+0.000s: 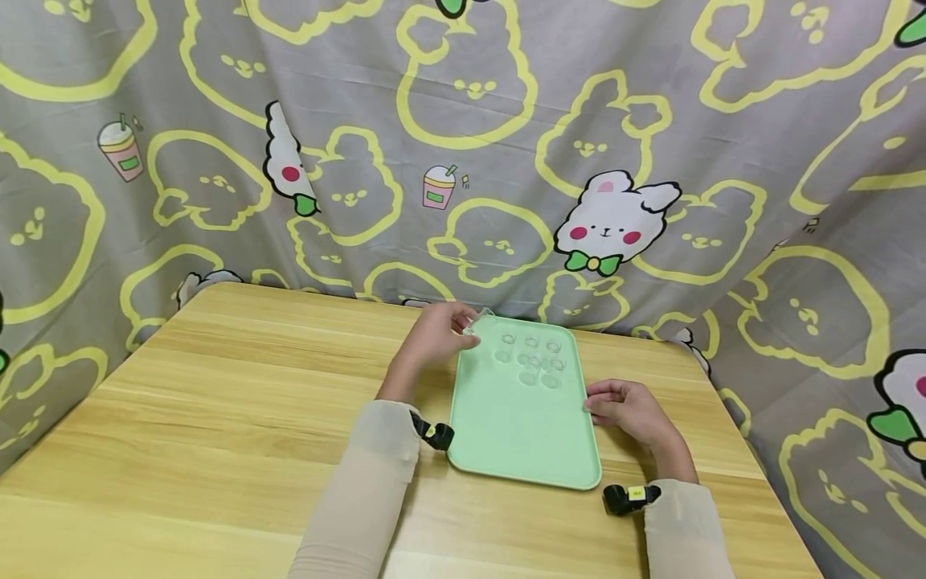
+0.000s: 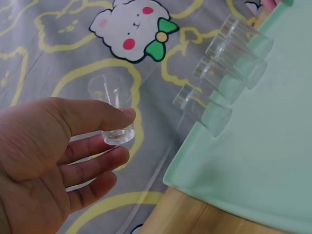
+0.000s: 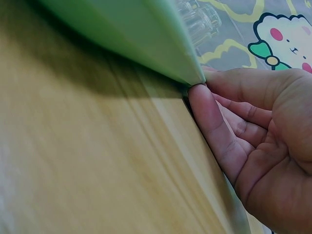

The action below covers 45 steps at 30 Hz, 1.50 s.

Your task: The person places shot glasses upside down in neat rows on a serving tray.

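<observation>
My left hand (image 1: 437,334) holds a small clear shot glass (image 2: 118,137) between thumb and fingers, over the far left corner of a pale green tray (image 1: 521,438). In the left wrist view the glass is tilted, its thick base toward the fingertips. Several more clear glasses (image 2: 214,113) stand on the far part of the tray. At the tray's right edge, my right hand (image 1: 631,410) pinches the rim between thumb and fingers (image 3: 207,105). The right wrist view shows that rim from low down, with some glasses behind it.
The tray is on a light wooden table (image 1: 253,418). Behind and beside the table hangs a grey curtain (image 1: 347,104) with yellow cartoon outlines, close to the tray's far edge. Black wrist cameras sit on both sleeves.
</observation>
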Each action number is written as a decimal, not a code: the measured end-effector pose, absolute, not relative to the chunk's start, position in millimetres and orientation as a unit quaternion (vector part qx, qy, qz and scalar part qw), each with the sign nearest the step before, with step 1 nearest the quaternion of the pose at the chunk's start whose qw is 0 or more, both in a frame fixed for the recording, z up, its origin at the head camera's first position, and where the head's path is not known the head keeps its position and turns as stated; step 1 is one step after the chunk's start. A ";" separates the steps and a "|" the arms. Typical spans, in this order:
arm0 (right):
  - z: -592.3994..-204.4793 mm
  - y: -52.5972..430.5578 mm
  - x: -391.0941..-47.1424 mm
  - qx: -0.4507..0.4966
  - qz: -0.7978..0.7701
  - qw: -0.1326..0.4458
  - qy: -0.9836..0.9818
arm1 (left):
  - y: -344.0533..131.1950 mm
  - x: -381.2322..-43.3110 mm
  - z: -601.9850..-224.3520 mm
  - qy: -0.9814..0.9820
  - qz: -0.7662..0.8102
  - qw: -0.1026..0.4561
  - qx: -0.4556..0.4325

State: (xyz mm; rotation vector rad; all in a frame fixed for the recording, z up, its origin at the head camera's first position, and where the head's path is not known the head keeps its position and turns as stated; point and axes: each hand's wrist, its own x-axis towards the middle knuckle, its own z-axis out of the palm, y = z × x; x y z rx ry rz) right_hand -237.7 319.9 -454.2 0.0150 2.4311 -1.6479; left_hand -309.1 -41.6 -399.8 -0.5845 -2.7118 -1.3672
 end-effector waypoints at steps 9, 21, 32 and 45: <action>-456.0 319.6 -237.2 0.008 -0.555 0.101 0.825 | -38.7 -305.3 -396.3 -0.864 -0.452 0.030 -0.217; -454.5 320.6 -234.9 0.004 -0.550 0.098 0.829 | -25.4 -302.8 -394.9 -0.850 -0.474 0.022 -0.226; -452.8 318.9 -238.2 0.009 -0.551 0.098 0.829 | -18.3 -302.6 -395.5 -0.862 -0.450 0.042 -0.229; -455.2 320.4 -238.2 0.007 -0.555 0.098 0.826 | -6.8 -302.9 -400.9 -0.874 -0.398 0.036 -0.276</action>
